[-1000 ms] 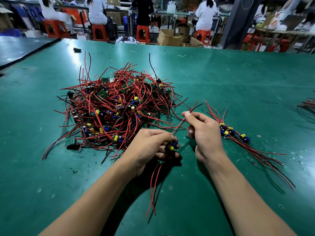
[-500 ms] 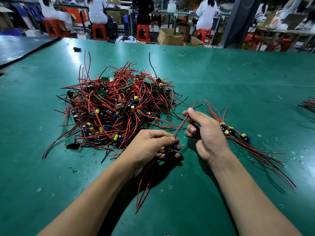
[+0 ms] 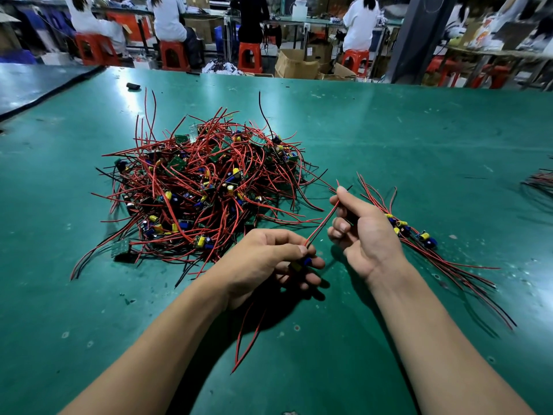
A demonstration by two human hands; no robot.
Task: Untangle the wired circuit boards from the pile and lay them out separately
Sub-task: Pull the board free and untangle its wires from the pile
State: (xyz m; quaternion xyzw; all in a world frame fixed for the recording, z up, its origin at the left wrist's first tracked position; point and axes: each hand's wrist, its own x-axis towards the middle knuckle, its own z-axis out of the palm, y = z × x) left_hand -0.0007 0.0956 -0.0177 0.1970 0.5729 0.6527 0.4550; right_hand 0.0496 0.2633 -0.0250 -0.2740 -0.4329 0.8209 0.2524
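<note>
Two bare forearms reach in over the green table (image 3: 419, 139). Closest in, red and black wire tails (image 3: 248, 333) trail from under the left hand (image 3: 269, 259) and lie on the table toward the viewer. The left grip is closed round one small circuit board (image 3: 302, 262); only a blue and yellow part shows between fingers and thumb. From that grip a red-black wire pair (image 3: 321, 224) runs straight up and right to the right hand (image 3: 365, 232). The right grip is narrow: index finger and thumb pinch the pair near its free ends, with the other fingers curled in. The hands are near each other, not touching. The held board sits apart from the pile (image 3: 203, 193), just in front of its near edge.

Just right of the right hand, partly behind it, separated boards (image 3: 413, 232) lie in a row, their wires fanned toward the near right. Left of and beyond the hands is the pile, with red and black wires tangled over green boards.

At the far right edge a wire bundle (image 3: 538, 181) is cut off by the frame. A small black object (image 3: 133, 85) lies far left on the table. A second table (image 3: 36, 85) adjoins on the left. Past the far edge, people (image 3: 169, 16) in white tops sit on red stools (image 3: 250, 56) with their backs turned, beside cardboard boxes (image 3: 296, 65) and a dark pillar (image 3: 416, 37).
</note>
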